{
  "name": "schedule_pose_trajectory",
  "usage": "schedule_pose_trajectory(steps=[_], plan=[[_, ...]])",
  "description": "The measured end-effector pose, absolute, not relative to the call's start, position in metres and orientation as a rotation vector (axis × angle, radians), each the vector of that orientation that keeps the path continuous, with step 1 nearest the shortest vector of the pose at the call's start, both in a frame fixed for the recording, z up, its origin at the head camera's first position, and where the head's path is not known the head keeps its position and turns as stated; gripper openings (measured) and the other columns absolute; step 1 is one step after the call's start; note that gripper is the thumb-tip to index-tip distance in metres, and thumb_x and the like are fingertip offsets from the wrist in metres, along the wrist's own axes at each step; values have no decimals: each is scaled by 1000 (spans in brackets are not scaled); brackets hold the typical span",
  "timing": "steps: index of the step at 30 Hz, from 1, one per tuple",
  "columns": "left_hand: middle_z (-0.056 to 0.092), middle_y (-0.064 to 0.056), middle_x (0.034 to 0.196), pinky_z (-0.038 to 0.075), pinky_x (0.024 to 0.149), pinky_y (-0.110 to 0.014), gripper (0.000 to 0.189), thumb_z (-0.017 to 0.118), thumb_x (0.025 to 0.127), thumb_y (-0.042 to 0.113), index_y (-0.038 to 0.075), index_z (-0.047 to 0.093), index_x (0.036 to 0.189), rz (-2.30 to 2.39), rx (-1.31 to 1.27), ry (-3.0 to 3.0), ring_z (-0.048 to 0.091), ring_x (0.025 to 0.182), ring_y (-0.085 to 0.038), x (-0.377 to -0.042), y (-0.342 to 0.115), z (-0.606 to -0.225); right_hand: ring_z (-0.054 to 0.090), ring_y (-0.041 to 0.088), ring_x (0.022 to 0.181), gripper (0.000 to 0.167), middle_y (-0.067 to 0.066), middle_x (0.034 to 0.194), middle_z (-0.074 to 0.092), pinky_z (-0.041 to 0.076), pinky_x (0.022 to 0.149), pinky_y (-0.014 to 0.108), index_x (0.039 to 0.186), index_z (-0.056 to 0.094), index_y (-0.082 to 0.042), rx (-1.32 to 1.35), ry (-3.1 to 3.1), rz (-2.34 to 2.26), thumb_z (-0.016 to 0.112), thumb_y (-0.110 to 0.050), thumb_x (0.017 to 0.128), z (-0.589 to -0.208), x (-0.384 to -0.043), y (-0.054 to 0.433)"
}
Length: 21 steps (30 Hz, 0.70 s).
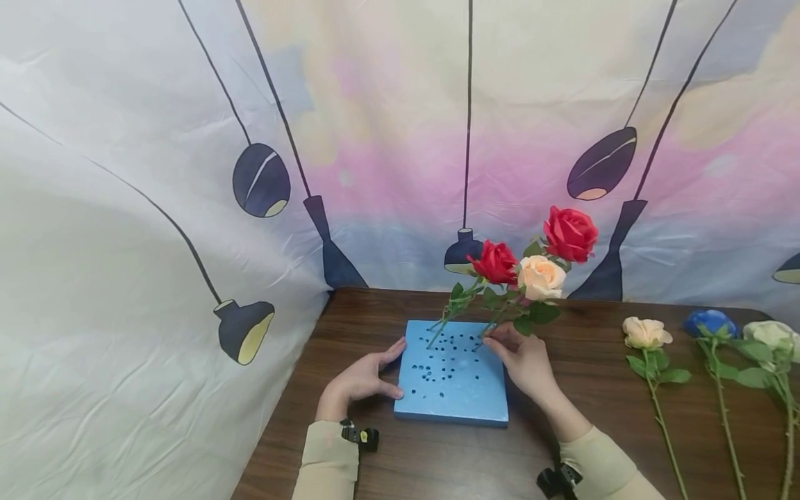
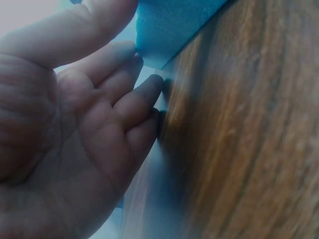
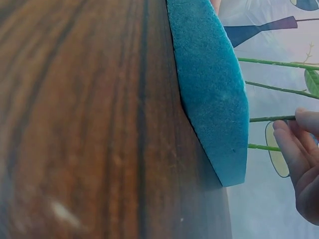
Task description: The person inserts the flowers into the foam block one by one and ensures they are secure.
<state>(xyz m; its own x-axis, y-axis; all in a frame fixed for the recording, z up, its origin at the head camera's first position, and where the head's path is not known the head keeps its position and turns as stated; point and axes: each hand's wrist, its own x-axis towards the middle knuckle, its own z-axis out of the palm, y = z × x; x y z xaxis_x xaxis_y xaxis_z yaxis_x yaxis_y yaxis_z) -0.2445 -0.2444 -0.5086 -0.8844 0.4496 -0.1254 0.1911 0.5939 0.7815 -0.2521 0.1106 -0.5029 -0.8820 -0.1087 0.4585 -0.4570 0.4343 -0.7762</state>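
Observation:
A blue foam block (image 1: 462, 403), its top pitted with small holes, lies flat on the table. My left hand (image 1: 362, 378) rests along its left edge, thumb spread from the fingers; in the left wrist view the fingers are nearly straight beside the block. At the far right corner, my right hand (image 1: 528, 361) pinches a rose stem (image 3: 271, 119) just above the foam. Several stems stand in the block, leaning right. Above them are a red rose (image 1: 495, 262), a peach rose (image 1: 541, 278) and a taller red rose (image 1: 571, 234). Which bloom the pinched stem carries, I cannot tell.
On the right side of the dark wooden table (image 1: 587, 389) lie a cream rose (image 1: 647, 333), a blue rose (image 1: 710, 323) and a white rose (image 1: 770, 335), stems toward me. A fabric backdrop (image 1: 400, 139) with printed lamps hangs behind and left of the table.

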Motion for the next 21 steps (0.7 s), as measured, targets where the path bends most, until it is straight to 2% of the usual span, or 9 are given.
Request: schedule_pose_trajectory(steps=[10, 21], plan=[[25, 4, 175, 22, 129, -56, 102, 92, 85, 23, 19, 34, 169, 1184, 527, 2513, 22, 162, -25, -243, -244, -509, 79, 22, 93, 25, 3, 100, 81, 65, 84, 36, 111, 76, -4, 542, -2342, 1488, 88, -8, 90, -501, -251, 113], [25, 3, 175, 22, 129, -57, 102, 92, 85, 23, 20, 34, 169, 1187, 521, 2515, 22, 162, -26, -244, -244, -508, 79, 23, 95, 30, 4, 102, 81, 63, 84, 29, 115, 72, -2, 527, -2324, 1545, 88, -7, 89, -496, -250, 114]])
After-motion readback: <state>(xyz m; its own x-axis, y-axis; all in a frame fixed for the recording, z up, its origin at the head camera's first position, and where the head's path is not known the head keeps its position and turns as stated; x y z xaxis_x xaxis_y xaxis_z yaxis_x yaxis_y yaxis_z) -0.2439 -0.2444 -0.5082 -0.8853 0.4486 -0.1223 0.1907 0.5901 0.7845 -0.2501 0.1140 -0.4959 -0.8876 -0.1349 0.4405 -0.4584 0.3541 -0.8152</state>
